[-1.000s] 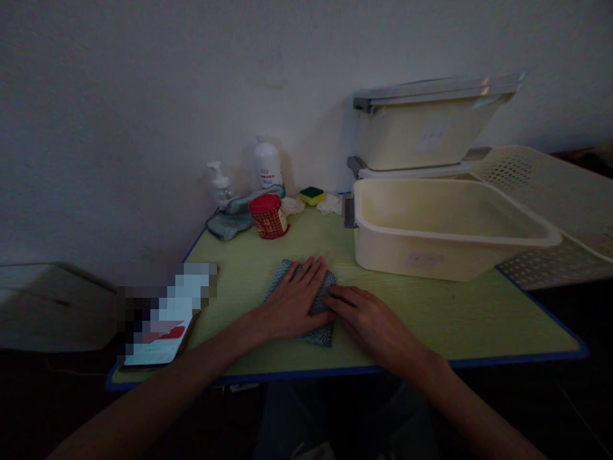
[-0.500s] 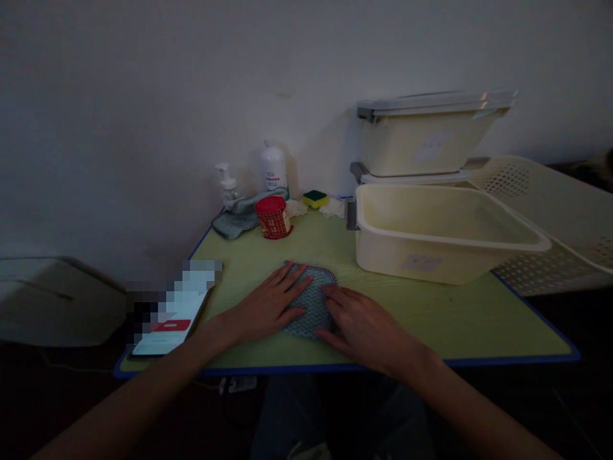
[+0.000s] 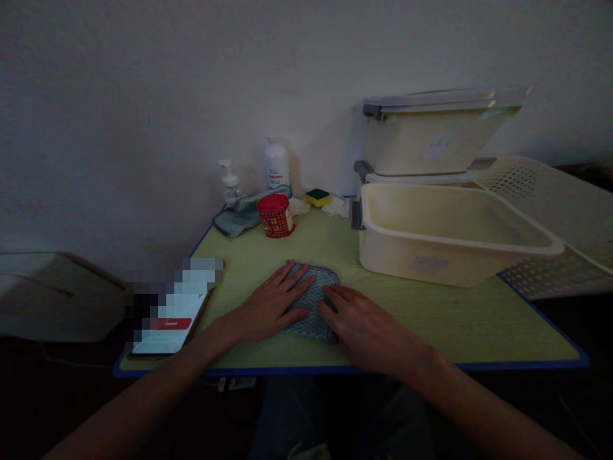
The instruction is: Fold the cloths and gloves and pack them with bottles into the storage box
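A folded grey-blue cleaning cloth (image 3: 311,313) with a dark checked edging lies on the green table near its front edge. My left hand (image 3: 271,303) rests flat on the cloth's left part, fingers spread and holding nothing. At the cloth's right edge, my right hand (image 3: 364,326) has its fingers bent and thumb drawn in, closed on the edge; the exact pinch is partly hidden by the hand.
A phone (image 3: 177,313) lies at the left. Behind are a red canister (image 3: 276,217), another cloth (image 3: 239,217), a pump bottle (image 3: 230,182), a white bottle (image 3: 278,163) and a sponge (image 3: 318,197). An open cream bin (image 3: 407,252), lidded bins (image 3: 412,140) and a perforated basket (image 3: 565,204) stand right.
My right thumb has drawn in from its stretched position toward the fingers at the cloth's right edge. The left hand stays flat on the cloth. The view has shifted slightly.
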`<state>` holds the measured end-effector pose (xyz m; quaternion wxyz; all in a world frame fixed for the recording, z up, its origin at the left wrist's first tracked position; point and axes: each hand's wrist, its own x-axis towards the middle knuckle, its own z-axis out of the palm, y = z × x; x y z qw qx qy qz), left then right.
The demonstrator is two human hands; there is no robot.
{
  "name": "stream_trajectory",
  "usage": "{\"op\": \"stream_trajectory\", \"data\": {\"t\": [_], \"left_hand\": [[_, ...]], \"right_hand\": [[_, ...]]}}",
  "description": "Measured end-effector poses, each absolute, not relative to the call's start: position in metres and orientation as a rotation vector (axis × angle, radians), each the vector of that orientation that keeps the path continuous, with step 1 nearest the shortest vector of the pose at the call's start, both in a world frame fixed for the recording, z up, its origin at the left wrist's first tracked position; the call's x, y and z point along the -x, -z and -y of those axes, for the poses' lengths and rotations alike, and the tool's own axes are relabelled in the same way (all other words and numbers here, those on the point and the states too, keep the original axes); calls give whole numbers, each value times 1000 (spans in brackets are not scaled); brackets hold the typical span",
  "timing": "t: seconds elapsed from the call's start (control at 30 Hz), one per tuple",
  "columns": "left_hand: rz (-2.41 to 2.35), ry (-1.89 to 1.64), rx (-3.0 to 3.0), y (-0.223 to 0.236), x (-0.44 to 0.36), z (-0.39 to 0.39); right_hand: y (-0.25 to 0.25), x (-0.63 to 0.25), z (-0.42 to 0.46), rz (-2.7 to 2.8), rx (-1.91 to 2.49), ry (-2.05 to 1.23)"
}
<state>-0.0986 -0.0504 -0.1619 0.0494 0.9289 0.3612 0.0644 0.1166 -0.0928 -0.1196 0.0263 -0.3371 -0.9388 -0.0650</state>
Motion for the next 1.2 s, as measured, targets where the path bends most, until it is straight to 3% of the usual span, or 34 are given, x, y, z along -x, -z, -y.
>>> {"op": "stream_trajectory", "data": {"t": [0.2,0.73,0.93,1.2], "left_hand": [[-1050,-245,-2782,163,103,49],[-912,-143,-2737,147,108,48],[-919,-168,-2574,141,118,56],[-1204,-787,-1953,130,107,61]], "right_hand": [[129,-123,79,2896,923,355],[132,-125,64,2897,867,405],[137,-134,58,2673,1115,-16],[130,-134,49,2035,1098,-691]]}}
